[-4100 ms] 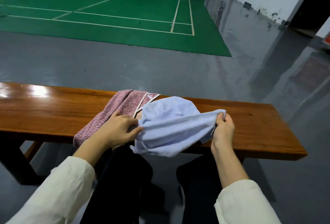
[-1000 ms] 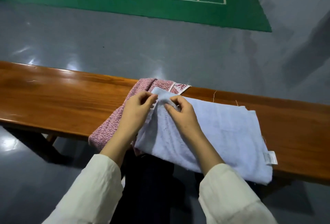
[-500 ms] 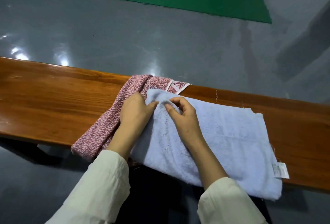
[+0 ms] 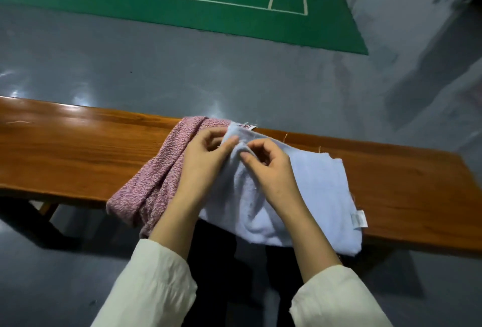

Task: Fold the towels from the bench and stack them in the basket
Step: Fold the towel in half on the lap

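Grip of left hand and of right hand is clamped on blue towel atop bench.

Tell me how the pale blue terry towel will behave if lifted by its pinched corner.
Likely floppy: the pale blue terry towel bunches into ridges where the left hand and right hand pinch it. Probably light: a pinch lifts its corner. Its near edge overhangs the wooden bench, so it may slide.
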The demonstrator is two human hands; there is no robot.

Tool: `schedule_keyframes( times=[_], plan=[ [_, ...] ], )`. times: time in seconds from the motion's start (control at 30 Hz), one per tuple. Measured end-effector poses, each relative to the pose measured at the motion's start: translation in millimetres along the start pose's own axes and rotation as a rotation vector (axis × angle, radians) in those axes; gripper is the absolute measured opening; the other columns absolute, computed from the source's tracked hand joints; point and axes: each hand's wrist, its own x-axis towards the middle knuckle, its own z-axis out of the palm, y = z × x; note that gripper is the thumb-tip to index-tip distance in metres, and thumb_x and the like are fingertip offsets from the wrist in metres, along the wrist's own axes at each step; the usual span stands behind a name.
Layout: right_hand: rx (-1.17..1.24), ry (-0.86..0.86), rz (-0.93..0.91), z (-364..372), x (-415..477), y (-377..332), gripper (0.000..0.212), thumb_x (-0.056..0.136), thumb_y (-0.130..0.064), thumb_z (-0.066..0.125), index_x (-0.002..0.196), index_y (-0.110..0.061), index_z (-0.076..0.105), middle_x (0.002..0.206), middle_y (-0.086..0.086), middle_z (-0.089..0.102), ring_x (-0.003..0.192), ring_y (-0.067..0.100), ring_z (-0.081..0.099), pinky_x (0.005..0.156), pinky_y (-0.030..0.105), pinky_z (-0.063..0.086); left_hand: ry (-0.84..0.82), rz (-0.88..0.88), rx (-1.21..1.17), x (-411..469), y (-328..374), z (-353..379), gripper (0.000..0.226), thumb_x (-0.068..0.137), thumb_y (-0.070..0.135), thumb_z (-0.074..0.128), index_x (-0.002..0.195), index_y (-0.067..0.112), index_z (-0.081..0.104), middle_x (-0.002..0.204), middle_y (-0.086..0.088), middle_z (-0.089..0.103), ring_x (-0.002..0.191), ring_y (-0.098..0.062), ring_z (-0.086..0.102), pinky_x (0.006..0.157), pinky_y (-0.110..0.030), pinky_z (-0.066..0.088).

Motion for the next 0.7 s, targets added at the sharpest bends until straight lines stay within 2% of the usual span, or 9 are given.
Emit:
schedule_keyframes(
  times=[0.07,0.17,0.3,0.37,0.47,0.53,0.6,0.63,0.7],
  plan=[
    [-0.029,-0.001,-0.009,-8.1,-16.2,-12.1,0.018,0.087,-0.008,0.066,0.079,-0.023,0.061,0.075,-0.011,0.065,0.076,-0.002,0.06,0.073,0.013,0.046,-0.016,0.055,-0.032,-19.4,5.2,5.2,0.008,0.089,0.006,0.063,0.085,0.01,0.067,0.074,0.006,0.07,0.071,0.001,0.061,0.067,-0.012,0.047],
    [-0.054,0.015,-0.038,-21.2,-43.8,-26.5,0.015,0.088,-0.008,0.064,0.081,-0.02,0.061,0.074,-0.014,0.065,0.076,-0.002,0.06,0.073,0.014,0.047,-0.055,0.12,-0.017,-44.9,9.6,9.4,0.012,0.088,0.002,0.062,0.087,0.013,0.067,0.077,0.007,0.069,0.075,0.001,0.062,0.07,-0.012,0.047],
    [-0.094,0.054,-0.039,-33.8,-72.8,-39.9,0.006,0.089,-0.006,0.063,0.089,-0.012,0.062,0.079,-0.011,0.066,0.08,-0.001,0.063,0.076,0.012,0.048,-0.143,0.222,0.105,-73.5,13.7,13.1,0.023,0.088,0.003,0.063,0.084,0.026,0.067,0.078,0.019,0.069,0.077,0.006,0.062,0.07,-0.01,0.044],
    [-0.098,0.06,-0.068,-41.1,-84.3,-48.5,0.009,0.088,-0.005,0.063,0.092,-0.012,0.061,0.076,-0.017,0.062,0.079,-0.01,0.06,0.072,0.009,0.045,-0.17,0.262,0.161,-85.2,14.8,14.7,0.024,0.089,0.005,0.062,0.085,0.028,0.068,0.082,0.018,0.069,0.08,0.004,0.063,0.071,-0.011,0.045],
    [-0.191,-0.002,-0.08,-52.8,-96.2,-56.1,0.022,0.092,-0.007,0.059,0.112,-0.014,0.06,0.082,-0.021,0.05,0.081,-0.028,0.047,0.068,-0.001,0.037,-0.182,0.299,0.206,-98.8,17.3,18.4,0.016,0.091,0.009,0.06,0.096,0.021,0.071,0.09,0.009,0.071,0.089,-0.004,0.065,0.077,-0.018,0.049],
    [-0.233,-0.057,-0.037,-53.8,-97.4,-56.3,0.021,0.094,-0.009,0.056,0.113,-0.017,0.062,0.087,-0.019,0.055,0.086,-0.022,0.051,0.074,0.003,0.039,-0.19,0.305,0.217,-106.7,17.4,21.7,0.013,0.093,0.012,0.06,0.1,0.021,0.065,0.093,0.008,0.069,0.09,-0.004,0.065,0.078,-0.018,0.049],
    [-0.242,-0.048,-0.021,-55.1,-97.6,-55.5,0.013,0.093,-0.009,0.055,0.102,-0.012,0.064,0.087,-0.01,0.063,0.085,-0.009,0.057,0.08,0.013,0.042,-0.182,0.309,0.247,-112.9,12.8,22.6,0.021,0.09,0.015,0.064,0.101,0.026,0.05,0.096,0.012,0.063,0.091,-0.006,0.063,0.078,-0.018,0.049],
    [-0.256,-0.046,-0.019,-57.5,-99.2,-57.9,0.01,0.094,-0.008,0.055,0.099,-0.008,0.063,0.082,-0.009,0.061,0.081,-0.011,0.055,0.076,0.009,0.041,-0.18,0.342,0.309,-114.9,7.7,21.0,0.029,0.088,0.016,0.066,0.102,0.029,0.044,0.097,0.012,0.059,0.091,-0.007,0.061,0.079,-0.019,0.048],
    [-0.27,-0.024,-0.045,-64.9,-102.3,-57.9,0.007,0.095,-0.008,0.054,0.097,-0.006,0.06,0.076,-0.016,0.051,0.075,-0.026,0.047,0.067,-0.001,0.036,-0.19,0.45,0.48,-118.4,-6.2,15.9,0.035,0.086,0.014,0.064,0.103,0.032,0.04,0.096,0.01,0.053,0.09,-0.012,0.057,0.08,-0.022,0.045]
  ],
)
